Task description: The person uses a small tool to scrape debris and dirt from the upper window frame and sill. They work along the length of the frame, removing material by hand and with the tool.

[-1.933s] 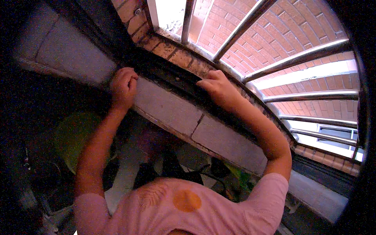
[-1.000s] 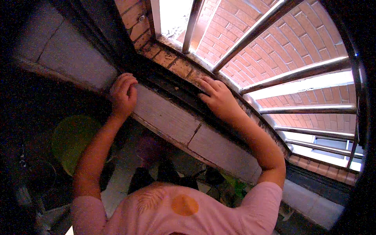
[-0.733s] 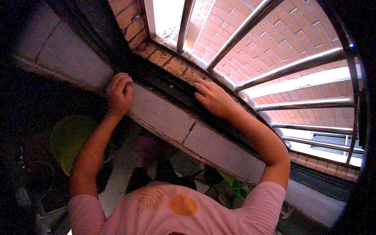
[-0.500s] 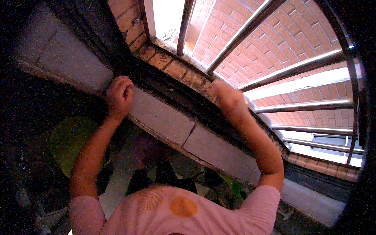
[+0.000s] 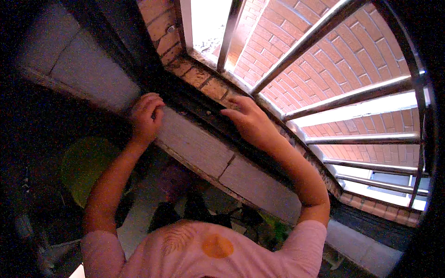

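Observation:
My left hand [image 5: 147,118] rests at the left end of the tiled window sill [image 5: 194,132], by the wall corner. Its fingers are bent over, and whatever may be inside them is hidden. My right hand [image 5: 252,123] reaches across the sill above the dark window track [image 5: 185,99], near the brick outer ledge [image 5: 211,88]. Thumb and fingers there stand apart, with nothing visible between them. A small pale bit [image 5: 208,112] lies in the track, left of the right thumb.
Metal window bars [image 5: 315,41] stand beyond the ledge, with a brick wall [image 5: 357,51] outside. Below the sill at left is a dim greenish rounded thing [image 5: 85,162]. Something green [image 5: 277,229] shows low, near my right elbow. The floor area is dark.
My right hand has moved left along the ledge, from a motion-blurred closed-looking shape to spread fingers. My left hand stays at the sill's corner. The view has shifted slightly.

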A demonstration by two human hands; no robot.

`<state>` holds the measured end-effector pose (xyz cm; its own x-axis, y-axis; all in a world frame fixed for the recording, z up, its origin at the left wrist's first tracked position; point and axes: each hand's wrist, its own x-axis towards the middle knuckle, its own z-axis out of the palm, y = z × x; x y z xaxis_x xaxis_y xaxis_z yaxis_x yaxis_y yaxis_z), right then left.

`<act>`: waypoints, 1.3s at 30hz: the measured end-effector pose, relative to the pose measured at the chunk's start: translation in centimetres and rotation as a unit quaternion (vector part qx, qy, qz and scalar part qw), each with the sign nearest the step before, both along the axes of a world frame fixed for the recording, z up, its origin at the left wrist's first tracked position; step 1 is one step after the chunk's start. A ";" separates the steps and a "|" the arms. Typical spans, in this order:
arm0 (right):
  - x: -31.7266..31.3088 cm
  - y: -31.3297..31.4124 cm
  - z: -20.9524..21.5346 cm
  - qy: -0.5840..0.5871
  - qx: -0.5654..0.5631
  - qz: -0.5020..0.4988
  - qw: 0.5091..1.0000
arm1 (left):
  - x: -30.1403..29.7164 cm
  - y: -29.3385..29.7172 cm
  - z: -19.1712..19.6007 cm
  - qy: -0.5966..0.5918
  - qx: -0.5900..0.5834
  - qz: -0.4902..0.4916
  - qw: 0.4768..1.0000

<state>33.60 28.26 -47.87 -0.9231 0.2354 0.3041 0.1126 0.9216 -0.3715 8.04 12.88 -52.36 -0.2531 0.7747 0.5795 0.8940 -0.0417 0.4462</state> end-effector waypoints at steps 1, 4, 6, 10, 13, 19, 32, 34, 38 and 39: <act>-1.4 0.1 -0.3 -0.003 0.027 0.026 0.999 | -0.2 0.0 -0.3 -0.011 0.002 -0.001 1.000; -5.3 0.3 -1.0 -0.040 0.081 0.106 0.990 | -0.8 0.3 -1.3 -0.027 0.002 -0.008 1.000; -6.8 0.3 -1.6 -0.057 0.126 0.116 0.984 | -0.9 0.5 -1.4 -0.014 -0.007 -0.015 1.000; -7.9 -0.2 -1.9 -0.105 0.238 0.095 0.961 | -0.7 0.6 -1.1 -0.038 -0.002 -0.012 0.999; -7.5 -0.3 -2.9 -0.086 0.255 0.091 0.959 | -1.0 0.8 -2.1 -0.032 -0.008 -0.015 0.999; -4.4 -1.5 -0.3 -0.078 -0.097 -0.109 0.986 | -1.3 1.2 -2.8 -0.032 0.000 -0.019 0.999; -4.5 -0.8 0.1 -0.050 0.017 0.032 0.998 | -1.2 1.5 -3.5 -0.040 0.010 -0.023 0.999; -7.2 -0.5 -2.2 -0.104 0.089 0.123 0.983 | -1.3 1.6 -3.6 -0.038 0.013 -0.019 0.999; -9.3 -1.3 -3.7 -0.105 0.167 0.076 0.977 | -1.5 1.5 -3.6 -0.038 -0.003 -0.023 0.999; -9.4 -1.4 -3.5 -0.113 0.177 0.063 0.976 | -1.5 1.4 -3.5 -0.032 -0.009 -0.020 0.999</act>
